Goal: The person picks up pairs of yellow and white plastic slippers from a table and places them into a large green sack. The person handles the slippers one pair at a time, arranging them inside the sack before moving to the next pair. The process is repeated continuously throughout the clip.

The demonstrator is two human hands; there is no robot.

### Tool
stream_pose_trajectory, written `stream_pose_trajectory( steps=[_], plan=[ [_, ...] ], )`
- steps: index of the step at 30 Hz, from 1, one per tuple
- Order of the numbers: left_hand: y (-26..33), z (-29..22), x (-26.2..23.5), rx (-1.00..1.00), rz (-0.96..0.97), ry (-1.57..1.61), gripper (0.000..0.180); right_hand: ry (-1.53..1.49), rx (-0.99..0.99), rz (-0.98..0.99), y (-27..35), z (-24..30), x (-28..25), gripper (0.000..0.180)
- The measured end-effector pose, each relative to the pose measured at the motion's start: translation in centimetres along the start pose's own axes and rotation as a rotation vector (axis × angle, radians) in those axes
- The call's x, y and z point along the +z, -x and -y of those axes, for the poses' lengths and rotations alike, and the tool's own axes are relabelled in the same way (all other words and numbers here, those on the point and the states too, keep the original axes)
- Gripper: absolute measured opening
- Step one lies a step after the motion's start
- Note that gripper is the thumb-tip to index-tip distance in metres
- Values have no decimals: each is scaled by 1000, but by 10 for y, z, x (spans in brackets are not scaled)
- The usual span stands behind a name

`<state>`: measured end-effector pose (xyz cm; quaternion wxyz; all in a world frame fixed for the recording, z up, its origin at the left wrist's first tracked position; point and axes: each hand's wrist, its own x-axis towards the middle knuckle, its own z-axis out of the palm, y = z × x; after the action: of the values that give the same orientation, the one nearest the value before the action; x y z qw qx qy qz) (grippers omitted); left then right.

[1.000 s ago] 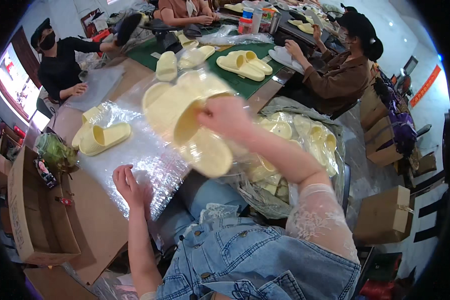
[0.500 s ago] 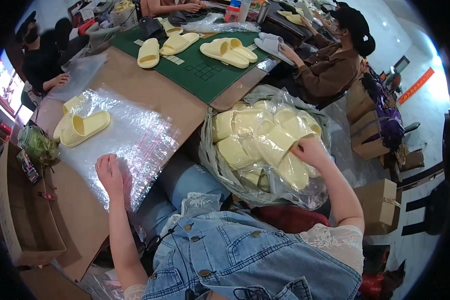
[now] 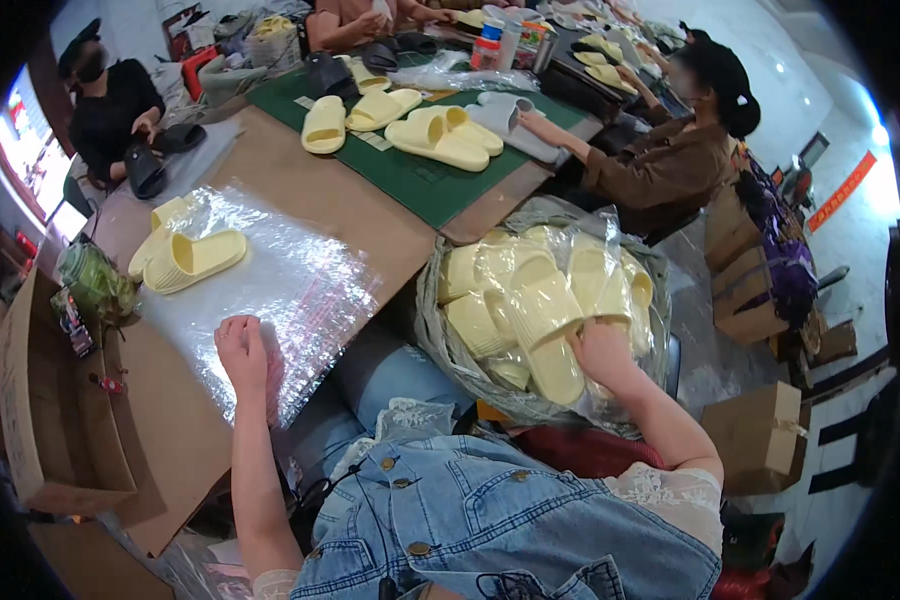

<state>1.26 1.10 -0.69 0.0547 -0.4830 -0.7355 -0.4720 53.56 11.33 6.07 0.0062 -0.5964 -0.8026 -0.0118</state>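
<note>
In a large plastic sack at my right lie several pale yellow slippers in clear bags. My right hand is closed on a bagged yellow slipper at the top of the heap; its fingertips are hidden at the slipper's opening. My left hand rests with curled fingers on a stack of clear plastic bags on the table; whether it pinches a bag cannot be seen. Beyond that hand, an unbagged pair of yellow slippers lies on the same stack.
A green mat on the brown tabletop bears yellow slippers and grey ones. At right a co-worker reaches to the grey slippers. Another person handles dark slippers at left. A long cardboard box borders my left side.
My right hand has drawn the bagged slipper slightly toward me. My left hand stays on the bags. The person at left now has dark slippers; the grey pair has moved onto the mat.
</note>
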Motion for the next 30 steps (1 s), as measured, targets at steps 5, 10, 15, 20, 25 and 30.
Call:
stream_pose_trajectory(
  steps=[5, 10, 15, 20, 25, 30],
  plan=[
    [1, 3, 5, 68, -47, -6, 12, 362, -278, 385, -12, 40, -107, 36],
    [1, 1, 0, 52, -40, -79, 11, 30, -524, 148, -70, 112, -143, 34],
    [-1, -1, 2, 30, -10, -51, 10, -60, -550, -17, -205, 163, -88, 37],
    [0, 2, -1, 36, 1, -75, 9, -84, -360, -46, -330, 207, -17, 56],
    [-3, -12, 0, 29, 56, -142, 26, -74, -236, -174, -417, 208, 45, 61],
    [5, -4, -5, 53, 165, -246, 51, -213, -99, -377, -426, 233, 62, 53]
  ],
)
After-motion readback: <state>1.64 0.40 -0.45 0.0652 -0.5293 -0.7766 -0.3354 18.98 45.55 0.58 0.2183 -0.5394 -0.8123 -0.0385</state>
